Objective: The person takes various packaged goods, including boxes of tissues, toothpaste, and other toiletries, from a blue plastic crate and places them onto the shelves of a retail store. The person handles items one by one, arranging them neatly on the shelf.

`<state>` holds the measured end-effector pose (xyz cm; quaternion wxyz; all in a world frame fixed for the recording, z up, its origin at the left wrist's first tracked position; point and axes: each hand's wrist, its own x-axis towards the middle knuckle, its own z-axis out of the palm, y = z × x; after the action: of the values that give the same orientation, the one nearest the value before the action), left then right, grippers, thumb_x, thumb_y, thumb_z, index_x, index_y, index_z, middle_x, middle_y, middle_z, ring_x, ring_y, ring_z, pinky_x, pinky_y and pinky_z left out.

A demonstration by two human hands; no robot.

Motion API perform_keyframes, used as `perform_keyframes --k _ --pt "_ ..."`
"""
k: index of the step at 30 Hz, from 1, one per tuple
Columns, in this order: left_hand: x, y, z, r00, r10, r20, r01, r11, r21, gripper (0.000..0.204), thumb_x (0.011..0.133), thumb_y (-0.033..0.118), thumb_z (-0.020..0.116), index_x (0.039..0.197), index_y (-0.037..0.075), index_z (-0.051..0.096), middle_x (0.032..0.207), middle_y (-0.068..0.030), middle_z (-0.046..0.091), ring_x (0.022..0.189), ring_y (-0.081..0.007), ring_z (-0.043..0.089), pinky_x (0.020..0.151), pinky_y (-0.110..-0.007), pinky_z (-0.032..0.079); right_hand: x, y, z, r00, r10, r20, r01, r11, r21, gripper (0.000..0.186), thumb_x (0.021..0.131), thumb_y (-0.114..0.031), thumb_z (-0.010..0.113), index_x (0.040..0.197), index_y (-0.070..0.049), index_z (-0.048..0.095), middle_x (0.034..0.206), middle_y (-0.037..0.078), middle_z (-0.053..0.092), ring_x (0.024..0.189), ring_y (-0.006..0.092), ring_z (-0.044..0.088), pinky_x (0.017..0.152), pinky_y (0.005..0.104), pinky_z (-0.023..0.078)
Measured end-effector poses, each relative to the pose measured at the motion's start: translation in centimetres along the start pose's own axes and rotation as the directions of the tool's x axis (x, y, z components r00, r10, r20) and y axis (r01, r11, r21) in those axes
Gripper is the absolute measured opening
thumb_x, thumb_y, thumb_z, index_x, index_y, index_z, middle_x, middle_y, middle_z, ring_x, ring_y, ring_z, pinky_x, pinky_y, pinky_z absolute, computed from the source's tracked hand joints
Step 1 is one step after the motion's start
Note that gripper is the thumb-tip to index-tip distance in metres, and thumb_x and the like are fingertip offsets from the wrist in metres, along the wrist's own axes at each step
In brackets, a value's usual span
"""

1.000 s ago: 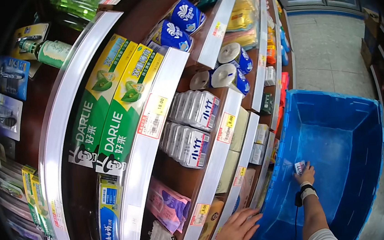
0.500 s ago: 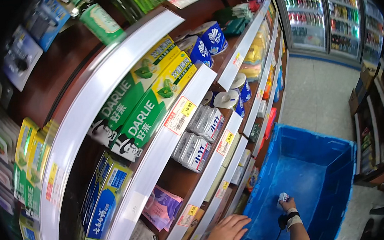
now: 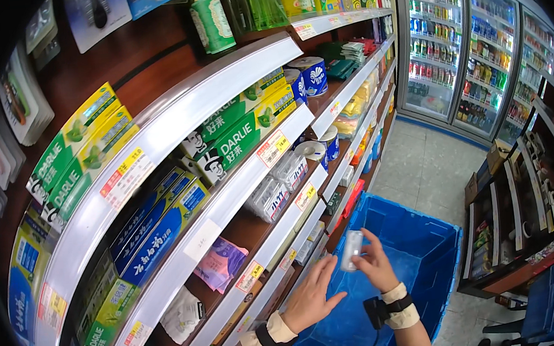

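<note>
Item: small clear plastic-wrapped pack (image 3: pixel 351 250), whitish, upright. Held in the right hand (image 3: pixel 376 268), fingers closed about its lower half; raised above the blue crate (image 3: pixel 429 258). One second earlier this hand was low inside the crate, on a small pack lying at its bottom; the pack has since come up and out, level with the lower shelf edges.

Left hand (image 3: pixel 311 296): spread and released, grasping nothing, palm turned toward the pack, just left of the right hand. It was formerly lower, near the bottom shelf rim.

Both wrists carry bands; the right one bears a black device with a cable.

Left of the hands: the shelf unit (image 3: pixel 226 197), with white price rails. Nearest tier above the left hand holds similar clear packs (image 3: pixel 277 187); higher tiers hold green toothpaste cartons (image 3: pixel 237 137) and blue cartons (image 3: pixel 157 229). A pink packet (image 3: pixel 219 264) lies on a lower tier.

Beyond the hands: glass-door drinks fridges (image 3: pixel 471 57).

Reading: the pack has left the crate and looks bound for a shelf place; not yet set down.
</note>
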<state>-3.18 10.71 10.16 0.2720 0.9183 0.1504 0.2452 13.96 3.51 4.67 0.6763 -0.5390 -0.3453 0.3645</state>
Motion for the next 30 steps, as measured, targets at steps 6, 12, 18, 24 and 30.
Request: perform_keyframes --k 6,12,18,24,30 --pt "0.0 -0.8 -0.9 0.967 -0.096 -0.236 0.109 0.993 0.043 0.064 0.073 0.019 0.067 0.124 -0.002 0.034 0.115 -0.0211 0.043 0.105 -0.0360 0.045 0.086 -0.038 0.041 1.2 -1.6 5.5 0.989 -0.002 0.148 -0.016 0.993 0.120 0.067 0.078 -0.010 0.062 0.130 -0.003 0.020 0.103 0.015 0.050 0.085 0.0185 0.055 0.071 0.0291 0.047" --pt "0.4 -1.1 -3.0 0.912 -0.158 -0.378 0.129 0.986 -0.102 0.048 0.076 0.007 0.059 0.120 -0.002 0.041 0.107 -0.0187 0.047 0.094 -0.0311 0.052 0.072 -0.032 0.047 1.8 -2.8 7.8 0.974 -0.038 0.223 0.002 0.988 0.157 0.066 0.085 -0.017 0.055 0.136 -0.006 0.015 0.103 0.013 0.053 0.088 0.0176 0.055 0.070 0.0288 0.047" --pt "1.3 -2.9 -4.7 0.865 -0.259 -0.429 0.166 0.956 -0.244 0.045 0.077 0.005 0.059 0.118 -0.002 0.044 0.103 -0.0162 0.050 0.086 -0.0246 0.055 0.066 -0.028 0.049 3.2 -2.8 8.0 0.973 -0.064 0.220 0.055 0.997 0.046 0.059 0.086 -0.020 0.053 0.135 -0.009 0.021 0.101 0.008 0.053 0.085 0.0144 0.055 0.069 0.0266 0.046" --pt "2.2 -4.3 -5.1 0.819 -0.226 -0.527 0.161 0.973 -0.167 0.042 0.074 0.000 0.060 0.114 -0.001 0.046 0.100 -0.0110 0.051 0.085 -0.0167 0.055 0.065 -0.024 0.048 4.4 -2.4 9.0 0.981 -0.103 0.163 0.121 0.987 -0.106 0.060 0.083 -0.017 0.056 0.134 -0.009 0.027 0.093 0.009 0.054 0.077 0.0145 0.055 0.065 0.0261 0.046" --pt "3.5 -4.8 -5.7 0.795 -0.228 -0.562 0.180 0.974 -0.141 0.037 0.073 -0.001 0.061 0.107 -0.002 0.047 0.098 -0.0116 0.047 0.083 -0.0184 0.054 0.065 -0.025 0.048 5.5 -1.7 10.0 0.970 -0.137 0.199 0.160 0.981 -0.107 0.063 0.080 -0.016 0.058 0.134 -0.009 0.027 0.078 0.006 0.056 0.069 0.0127 0.054 0.061 0.0261 0.044"
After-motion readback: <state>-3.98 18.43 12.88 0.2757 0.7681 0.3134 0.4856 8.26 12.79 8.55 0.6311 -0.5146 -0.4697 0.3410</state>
